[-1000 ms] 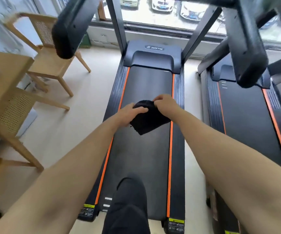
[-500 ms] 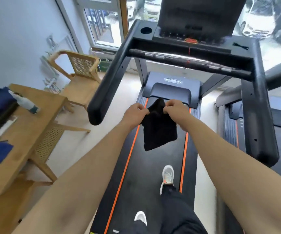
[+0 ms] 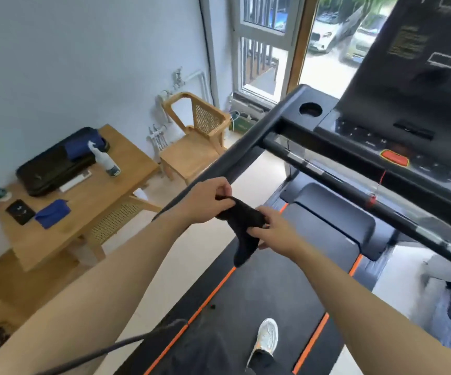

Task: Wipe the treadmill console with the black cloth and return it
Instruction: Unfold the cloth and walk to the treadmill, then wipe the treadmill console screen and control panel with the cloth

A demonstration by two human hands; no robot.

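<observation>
The black cloth [image 3: 242,226] hangs bunched between both hands over the treadmill belt, one end drooping down. My left hand [image 3: 205,201] pinches its upper end and my right hand [image 3: 275,232] grips its middle from below. The treadmill console [image 3: 397,131] rises at the upper right, a dark panel with a red stop button and a round cup hole. Both hands are below and left of the console, close to the left handrail [image 3: 232,169] and not touching it.
A wooden table [image 3: 89,201] at the left holds a black tray, a spray bottle [image 3: 105,161], a blue cloth [image 3: 52,213] and a small black item. A wooden chair [image 3: 194,142] stands by the window. My foot in a white shoe [image 3: 266,338] is on the belt.
My view has swung up and to the left, bringing the console and table closer. The cloth went from hanging spread out to bunched between my hands.
</observation>
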